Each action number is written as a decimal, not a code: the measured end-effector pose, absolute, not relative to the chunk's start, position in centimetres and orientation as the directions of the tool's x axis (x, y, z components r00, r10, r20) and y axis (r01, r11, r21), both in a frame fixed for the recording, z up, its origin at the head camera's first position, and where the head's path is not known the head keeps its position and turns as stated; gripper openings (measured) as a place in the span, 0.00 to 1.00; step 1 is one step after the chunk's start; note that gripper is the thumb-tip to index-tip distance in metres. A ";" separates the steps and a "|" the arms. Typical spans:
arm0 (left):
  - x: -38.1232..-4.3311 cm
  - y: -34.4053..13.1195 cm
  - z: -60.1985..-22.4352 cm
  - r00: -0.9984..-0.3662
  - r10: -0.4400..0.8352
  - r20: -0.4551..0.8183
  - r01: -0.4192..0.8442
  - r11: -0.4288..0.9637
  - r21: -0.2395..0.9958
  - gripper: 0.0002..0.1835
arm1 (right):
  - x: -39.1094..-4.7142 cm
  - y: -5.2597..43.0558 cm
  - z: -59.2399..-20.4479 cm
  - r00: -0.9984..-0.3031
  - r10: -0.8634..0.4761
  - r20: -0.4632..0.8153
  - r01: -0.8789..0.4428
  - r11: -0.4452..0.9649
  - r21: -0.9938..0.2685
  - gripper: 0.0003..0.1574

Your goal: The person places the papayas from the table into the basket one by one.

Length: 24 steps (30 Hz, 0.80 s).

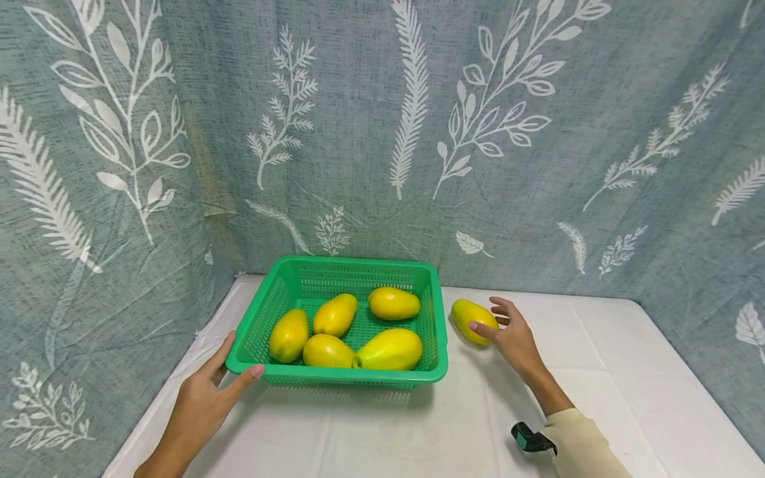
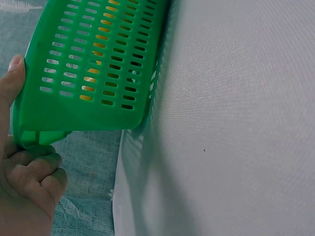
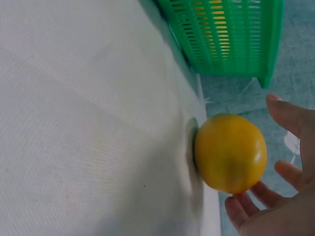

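My left hand (image 1: 200, 401) grips the front left corner of a green plastic basket (image 1: 287, 374). In the left wrist view the thumb lies on the basket rim, and the fingers curl in below it. Several yellow papayas (image 1: 391, 349) lie inside the basket. To its right, a single yellow papaya (image 1: 468, 315) with a greenish tip rests on the white table. My right hand (image 1: 518, 342) reaches over that papaya with fingers spread. In the right wrist view its fingertips are right at the fruit (image 3: 230, 153), while the thumb stands apart from it.
A white cloth (image 1: 574, 405) covers the table. Behind and on both sides hangs a blue-green curtain (image 1: 358, 133) with white leaf prints, close behind the basket. A small black device (image 1: 530, 438) sits at the right sleeve.
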<state>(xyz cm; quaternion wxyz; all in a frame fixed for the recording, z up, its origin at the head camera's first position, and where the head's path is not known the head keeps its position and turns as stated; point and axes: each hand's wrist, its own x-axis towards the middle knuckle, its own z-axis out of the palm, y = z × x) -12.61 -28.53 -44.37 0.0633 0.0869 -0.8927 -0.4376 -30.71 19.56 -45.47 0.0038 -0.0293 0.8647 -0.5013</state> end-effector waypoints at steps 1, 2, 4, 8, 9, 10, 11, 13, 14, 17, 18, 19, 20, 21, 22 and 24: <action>-12.6 -28.5 -44.4 -0.977 -0.211 0.035 -0.101 0.602 0.792 0.50 | -30.8 19.5 -45.5 -0.998 -0.053 0.017 -0.041 0.497 -0.867 0.54; -12.6 -28.6 -44.4 -0.977 -0.211 0.034 -0.102 0.601 0.793 0.51 | -30.8 19.5 -45.6 -0.999 -0.053 0.013 -0.038 0.500 -0.865 0.54; -12.6 -28.6 -44.4 -0.977 -0.211 0.034 -0.103 0.601 0.792 0.51 | -30.8 19.5 -45.7 -0.999 -0.054 0.008 -0.034 0.504 -0.863 0.54; -12.6 -28.6 -44.5 -0.977 -0.211 0.044 -0.095 0.606 0.790 0.51 | -30.9 19.4 -46.0 -0.999 -0.051 -0.005 -0.021 0.503 -0.864 0.52; -12.6 -28.6 -44.5 -0.976 -0.211 0.048 -0.093 0.608 0.789 0.51 | -30.9 19.4 -46.1 -0.999 -0.052 -0.007 -0.020 0.503 -0.864 0.52; -12.6 -28.6 -44.5 -0.976 -0.211 0.052 -0.089 0.609 0.788 0.51 | -31.0 19.3 -46.2 -0.999 -0.053 -0.011 -0.017 0.503 -0.864 0.52; -12.6 -28.6 -44.5 -0.976 -0.211 0.054 -0.088 0.609 0.788 0.51 | -31.0 19.3 -46.3 -0.998 -0.054 -0.012 -0.017 0.505 -0.863 0.52; -12.6 -28.6 -44.5 -0.976 -0.210 0.058 -0.085 0.611 0.787 0.51 | -31.0 19.3 -46.4 -0.998 -0.057 -0.013 -0.018 0.508 -0.861 0.52; -12.6 -28.6 -44.5 -0.976 -0.210 0.058 -0.084 0.610 0.788 0.51 | -31.0 19.3 -46.4 -0.998 -0.057 -0.012 -0.019 0.509 -0.860 0.52; -12.5 -28.6 -44.5 -0.976 -0.208 0.057 -0.084 0.611 0.787 0.51 | -31.1 19.2 -46.6 -0.998 -0.058 -0.006 -0.025 0.517 -0.856 0.52; -12.5 -28.6 -44.5 -0.976 -0.209 0.057 -0.085 0.612 0.787 0.50 | -31.1 19.2 -46.6 -0.998 -0.058 -0.005 -0.026 0.519 -0.854 0.52; -12.5 -28.7 -44.5 -0.977 -0.208 0.056 -0.085 0.610 0.788 0.51 | -31.1 19.2 -46.7 -0.998 -0.058 -0.004 -0.027 0.521 -0.853 0.52; -12.5 -28.7 -44.5 -0.977 -0.207 0.051 -0.088 0.609 0.789 0.51 | -31.2 19.2 -46.7 -0.998 -0.059 -0.003 -0.028 0.523 -0.852 0.51; -12.5 -28.7 -44.4 -0.977 -0.206 0.047 -0.091 0.608 0.789 0.51 | -31.2 19.2 -46.7 -0.998 -0.058 -0.004 -0.028 0.527 -0.850 0.51; -12.5 -28.7 -44.4 -0.978 -0.205 0.045 -0.091 0.607 0.790 0.50 | -31.2 19.2 -46.7 -0.998 -0.058 -0.004 -0.027 0.529 -0.848 0.51; -12.5 -28.6 -44.4 -0.978 -0.203 0.046 -0.088 0.604 0.792 0.50 | -31.2 19.1 -46.8 -0.998 -0.057 -0.008 -0.024 0.531 -0.847 0.50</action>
